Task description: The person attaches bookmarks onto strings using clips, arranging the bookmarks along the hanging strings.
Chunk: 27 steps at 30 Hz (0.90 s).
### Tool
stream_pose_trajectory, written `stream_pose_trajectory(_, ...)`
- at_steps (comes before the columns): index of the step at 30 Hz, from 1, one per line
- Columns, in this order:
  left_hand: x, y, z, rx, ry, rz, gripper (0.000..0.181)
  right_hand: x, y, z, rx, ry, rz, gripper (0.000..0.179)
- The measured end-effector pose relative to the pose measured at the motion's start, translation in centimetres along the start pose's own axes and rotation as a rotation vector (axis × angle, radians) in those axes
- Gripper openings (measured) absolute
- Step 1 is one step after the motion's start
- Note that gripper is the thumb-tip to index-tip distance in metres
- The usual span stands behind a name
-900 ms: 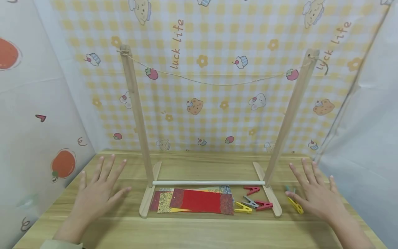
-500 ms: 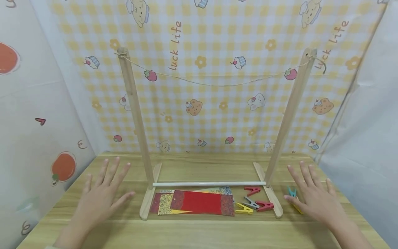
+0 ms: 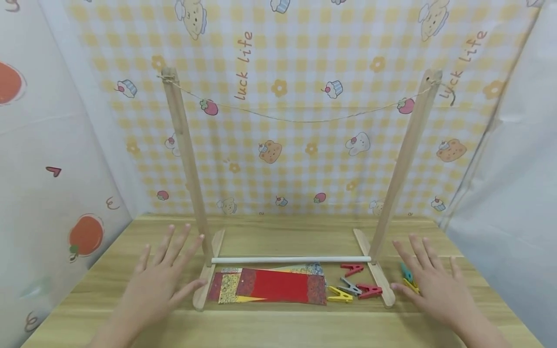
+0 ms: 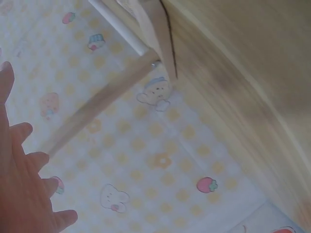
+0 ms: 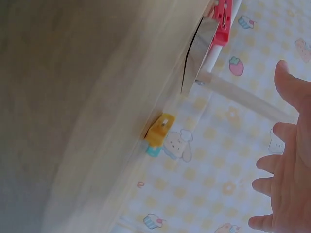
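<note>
My left hand (image 3: 152, 290), fingers spread and holding nothing, is beside the left foot of a wooden frame (image 3: 184, 140). My right hand (image 3: 439, 287) is likewise spread and bare, near the frame's right foot, partly covering a yellow clothespin (image 3: 411, 286) and a teal clothespin (image 3: 406, 271). Between the feet lies a small pile of decorated paper strips, with a red strip (image 3: 282, 286) on top. To its right are a yellow clothespin (image 3: 340, 295), a grey clothespin (image 3: 350, 286) and two red clothespins (image 3: 351, 268). Both wrist views show the fingers extended.
A slack string (image 3: 304, 121) hangs between the tops of the two posts. A white rod (image 3: 291, 260) joins the posts low down, behind the strips. Patterned cloth (image 3: 296, 169) stands behind the wooden table (image 3: 261, 331), with more cloth at both sides.
My left hand has moved right, toward the frame's left foot. My right hand has shifted slightly left, toward the right foot. The strips and clothespins have stayed in place.
</note>
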<state>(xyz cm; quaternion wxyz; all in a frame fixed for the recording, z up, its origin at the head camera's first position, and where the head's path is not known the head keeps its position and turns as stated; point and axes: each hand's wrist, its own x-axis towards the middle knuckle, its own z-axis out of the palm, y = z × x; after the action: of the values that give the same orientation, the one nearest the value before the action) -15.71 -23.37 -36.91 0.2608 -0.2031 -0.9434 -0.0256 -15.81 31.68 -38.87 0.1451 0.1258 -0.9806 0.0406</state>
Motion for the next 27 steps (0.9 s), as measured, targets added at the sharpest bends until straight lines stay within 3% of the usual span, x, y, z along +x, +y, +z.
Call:
stream_pose_trajectory(7, 0.7, 1.7, 0.3, -0.024, -0.033, 0.02, 0.085, 0.1, -1.2, 0.1, 0.01, -0.042, -0.023, 0.095)
stream_pose_trajectory(16, 1.6, 3.2, 1.0, -0.045, -0.051, 0.064, 0.086, 1.2, -3.3, 0.1, -0.011, -0.059, -0.094, 0.078)
stream_pose_trajectory(27, 3.3, 5.9, 2.3, -0.154, -0.097, 0.134, 0.086, 2.3, -5.0, 0.7, 0.031, -0.202, -0.125, 0.072)
